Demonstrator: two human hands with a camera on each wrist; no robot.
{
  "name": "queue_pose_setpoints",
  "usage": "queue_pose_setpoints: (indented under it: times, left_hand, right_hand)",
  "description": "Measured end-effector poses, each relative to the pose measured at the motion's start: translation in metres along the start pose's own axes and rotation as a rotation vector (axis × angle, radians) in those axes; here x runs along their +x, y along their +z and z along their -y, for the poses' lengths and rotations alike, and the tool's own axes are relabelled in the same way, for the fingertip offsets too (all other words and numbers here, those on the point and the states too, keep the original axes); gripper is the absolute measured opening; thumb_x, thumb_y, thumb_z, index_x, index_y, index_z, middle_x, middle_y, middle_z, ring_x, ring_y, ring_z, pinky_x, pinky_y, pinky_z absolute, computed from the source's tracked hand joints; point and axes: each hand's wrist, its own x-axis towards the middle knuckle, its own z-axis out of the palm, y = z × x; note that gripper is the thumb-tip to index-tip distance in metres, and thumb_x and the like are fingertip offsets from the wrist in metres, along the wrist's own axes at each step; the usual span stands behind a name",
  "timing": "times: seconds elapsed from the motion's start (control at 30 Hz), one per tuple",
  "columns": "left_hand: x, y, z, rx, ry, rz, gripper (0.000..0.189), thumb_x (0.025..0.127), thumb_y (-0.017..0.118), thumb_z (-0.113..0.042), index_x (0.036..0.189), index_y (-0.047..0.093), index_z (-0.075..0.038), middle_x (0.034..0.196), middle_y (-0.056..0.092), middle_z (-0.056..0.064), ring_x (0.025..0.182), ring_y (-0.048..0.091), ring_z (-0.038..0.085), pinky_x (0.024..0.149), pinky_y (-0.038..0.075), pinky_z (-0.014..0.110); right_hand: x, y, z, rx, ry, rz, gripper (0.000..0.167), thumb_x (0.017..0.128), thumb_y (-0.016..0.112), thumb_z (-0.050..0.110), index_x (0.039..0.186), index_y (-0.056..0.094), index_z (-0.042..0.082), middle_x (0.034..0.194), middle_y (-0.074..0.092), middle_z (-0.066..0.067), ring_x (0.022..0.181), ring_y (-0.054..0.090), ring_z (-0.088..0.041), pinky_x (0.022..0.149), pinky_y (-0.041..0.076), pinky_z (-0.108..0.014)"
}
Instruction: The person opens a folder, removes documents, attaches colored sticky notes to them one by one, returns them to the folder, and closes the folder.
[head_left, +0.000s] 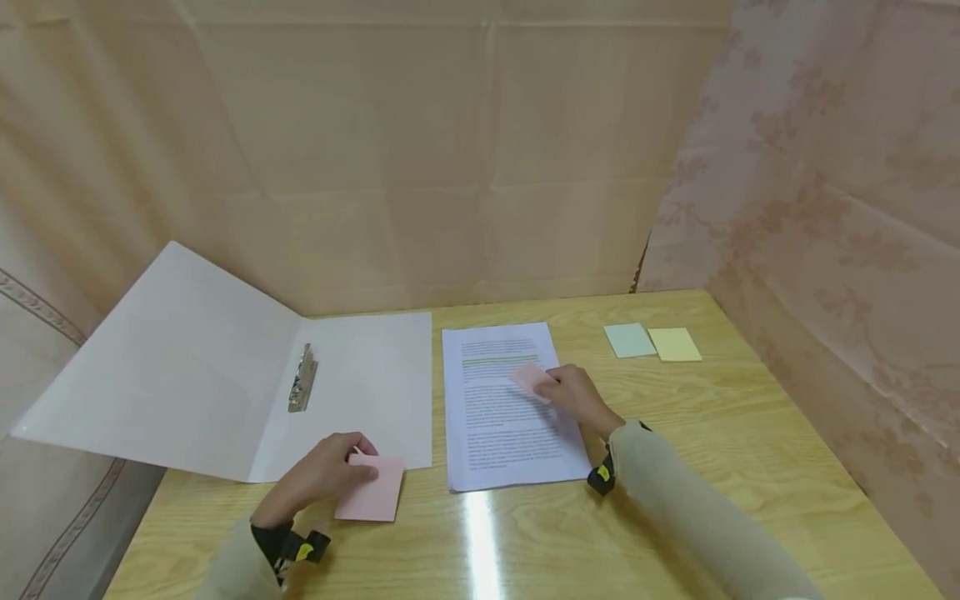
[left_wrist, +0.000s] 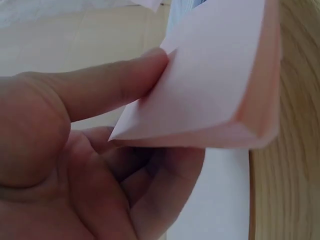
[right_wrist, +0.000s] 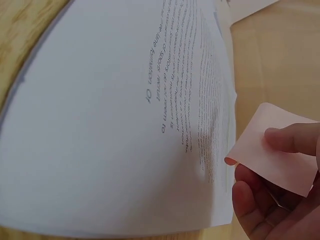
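In the head view my left hand pinches a pad of pink sticky notes by its upper left corner, low at the front of the table. The left wrist view shows the thumb on top of the pad and fingers beneath it. Over the printed sheets my right hand holds a single pink sticky note between thumb and fingers. One edge of that note curls in the right wrist view. Two lines of the text are highlighted green.
An open white folder with a metal clip lies on the left, its cover raised at a slant. Toward the right rear of the wooden table are a green note pad and a yellow one.
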Motion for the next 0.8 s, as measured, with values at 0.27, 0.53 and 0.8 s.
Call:
queue_pose_setpoints:
  times: [0.27,0.53,0.8]
  left_hand:
    - [-0.008,-0.01,0.02,0.133,-0.014,0.024,0.015,0.081,0.073,-0.012,0.093,0.064,-0.008,0.081,0.057,0.003,0.076,0.048,0.018,0.067,0.039,0.032]
    - [-0.014,-0.018,0.035,0.296,-0.096,-0.012,0.016,0.077,0.076,-0.011,0.085,0.062,-0.008,0.08,0.06,0.003,0.073,0.051,0.018,0.064,0.041,0.032]
    - [-0.025,-0.031,0.049,0.379,-0.23,0.006,0.017,0.08,0.072,-0.01,0.089,0.061,-0.001,0.081,0.06,0.006,0.074,0.051,0.021,0.066,0.044,0.036]
  right_hand:
    - [-0.002,0.001,-0.001,0.03,0.021,-0.019,0.038,0.091,0.063,0.019,0.059,0.045,0.011,0.058,0.046,0.0,0.056,0.048,-0.013,0.054,0.035,-0.024]
    - [-0.004,0.001,0.0,0.044,0.03,-0.013,0.035,0.091,0.064,0.021,0.062,0.049,0.01,0.059,0.05,-0.002,0.055,0.048,-0.014,0.055,0.034,-0.025]
    - [-0.004,0.001,0.004,0.046,0.006,-0.026,0.038,0.092,0.064,0.019,0.06,0.043,0.012,0.059,0.047,0.001,0.055,0.045,-0.013,0.055,0.033,-0.024]
